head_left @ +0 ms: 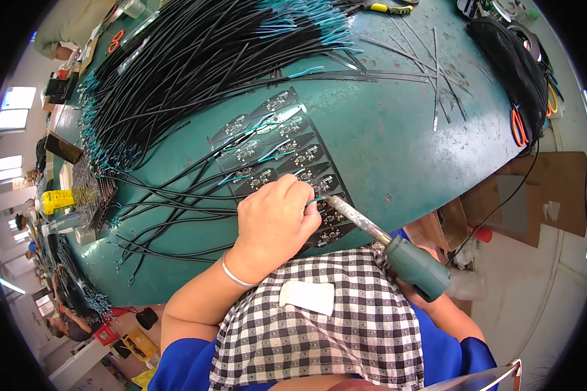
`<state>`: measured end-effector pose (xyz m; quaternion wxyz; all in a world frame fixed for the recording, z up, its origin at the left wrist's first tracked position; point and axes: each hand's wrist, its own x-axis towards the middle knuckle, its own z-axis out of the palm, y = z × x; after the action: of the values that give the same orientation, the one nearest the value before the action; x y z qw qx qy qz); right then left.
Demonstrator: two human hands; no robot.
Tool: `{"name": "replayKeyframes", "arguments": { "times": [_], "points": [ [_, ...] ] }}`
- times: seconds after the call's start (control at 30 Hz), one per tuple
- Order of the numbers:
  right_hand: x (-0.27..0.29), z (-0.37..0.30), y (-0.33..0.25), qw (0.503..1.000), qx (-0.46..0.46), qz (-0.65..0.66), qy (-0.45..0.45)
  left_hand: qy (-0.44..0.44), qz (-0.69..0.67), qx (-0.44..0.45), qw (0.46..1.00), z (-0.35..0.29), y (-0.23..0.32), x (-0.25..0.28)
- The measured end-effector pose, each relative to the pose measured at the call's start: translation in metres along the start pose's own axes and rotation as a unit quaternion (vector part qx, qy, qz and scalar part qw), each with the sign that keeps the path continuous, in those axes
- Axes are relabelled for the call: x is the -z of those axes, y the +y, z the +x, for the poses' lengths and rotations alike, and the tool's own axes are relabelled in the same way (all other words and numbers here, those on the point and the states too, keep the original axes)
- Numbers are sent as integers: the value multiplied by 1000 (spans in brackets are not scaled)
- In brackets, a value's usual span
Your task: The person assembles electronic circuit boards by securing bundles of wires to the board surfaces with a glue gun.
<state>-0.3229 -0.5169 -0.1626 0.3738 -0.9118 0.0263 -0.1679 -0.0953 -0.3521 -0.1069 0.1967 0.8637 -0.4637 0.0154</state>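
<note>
My left hand (pixel 277 212) is closed on a thin teal-ended black cable (pixel 209 212), pinching it by its wire end over a panel of small black circuit boards (pixel 306 156). Other black cables lie across the panel, their teal and white wire ends resting on the boards. From the right, a soldering iron (pixel 419 266) with a green handle and long metal shaft slants in, its tip at the board beside my left fingertips. My right hand (pixel 409 292) is around the handle, most of its fingers hidden behind it. Whether the tip touches the wire is too small to tell.
A large heap of black cables (pixel 189 65) covers the table's far left. Thin strips (pixel 435 78) lie at the far right, near yellow-handled cutters (pixel 390 8). Orange-handled scissors (pixel 518 127) and a black bag (pixel 502 68) sit by the right edge. A yellow bottle (pixel 57 202) stands left.
</note>
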Motion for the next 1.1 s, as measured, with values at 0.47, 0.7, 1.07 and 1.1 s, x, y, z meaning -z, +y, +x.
{"name": "replayKeyframes", "arguments": {
  "times": [0.47,0.7,1.07,1.1],
  "points": [
    [-12,-20,5,908,-175,375,67,6,-74,-16,997,-7,-2,7],
    [5,-38,5,892,-243,378,36,74,-85,-147,983,-14,-8,21],
    [9,-35,-10,958,-160,236,-8,49,-38,-134,989,-35,-3,-1],
    [13,-30,-9,958,-158,240,-10,54,-39,-134,989,-35,-2,-2]
  ]
}}
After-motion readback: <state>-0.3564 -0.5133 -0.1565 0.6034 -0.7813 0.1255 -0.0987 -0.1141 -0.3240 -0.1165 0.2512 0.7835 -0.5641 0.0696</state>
